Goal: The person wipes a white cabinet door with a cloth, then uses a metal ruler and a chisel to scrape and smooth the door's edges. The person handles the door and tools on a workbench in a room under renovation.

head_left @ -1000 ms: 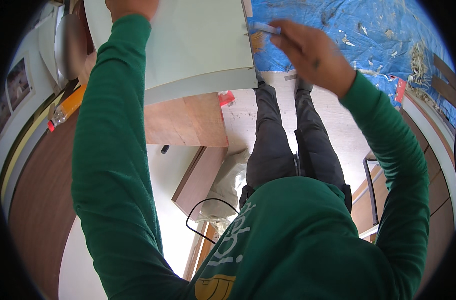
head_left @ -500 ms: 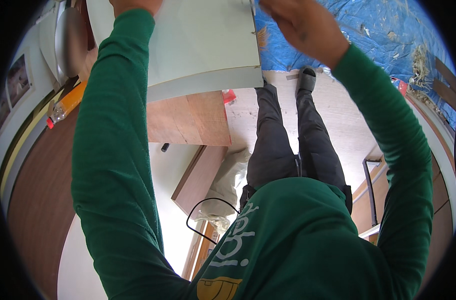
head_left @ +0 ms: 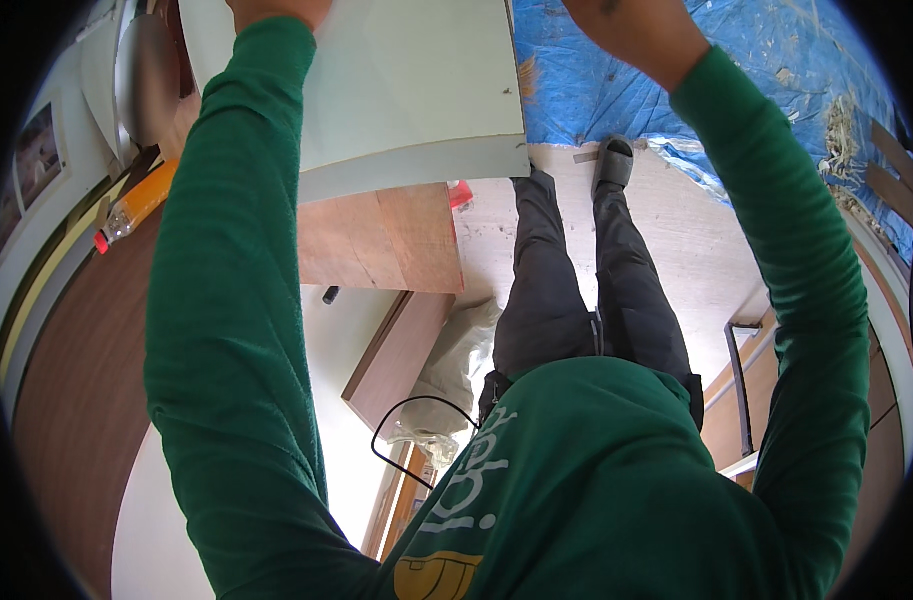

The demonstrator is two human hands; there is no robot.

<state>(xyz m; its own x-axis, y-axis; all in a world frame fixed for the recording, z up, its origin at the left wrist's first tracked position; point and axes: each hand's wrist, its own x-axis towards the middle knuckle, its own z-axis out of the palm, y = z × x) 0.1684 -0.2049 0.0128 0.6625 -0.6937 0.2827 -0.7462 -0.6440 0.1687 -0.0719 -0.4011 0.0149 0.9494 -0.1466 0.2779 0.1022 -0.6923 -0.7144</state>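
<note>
Panel edge (head_left: 514, 80) parts left hand (head_left: 278, 8) from right hand (head_left: 644, 28), open room over blue sheet (head_left: 776, 75), neither grip discernible.

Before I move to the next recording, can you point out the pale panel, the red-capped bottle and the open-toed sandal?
Pale panel (head_left: 416, 85): head view, on its broad top face.
Red-capped bottle (head_left: 141, 203): head view, on its orange body.
Open-toed sandal (head_left: 611, 169): head view, on its upper.
</note>
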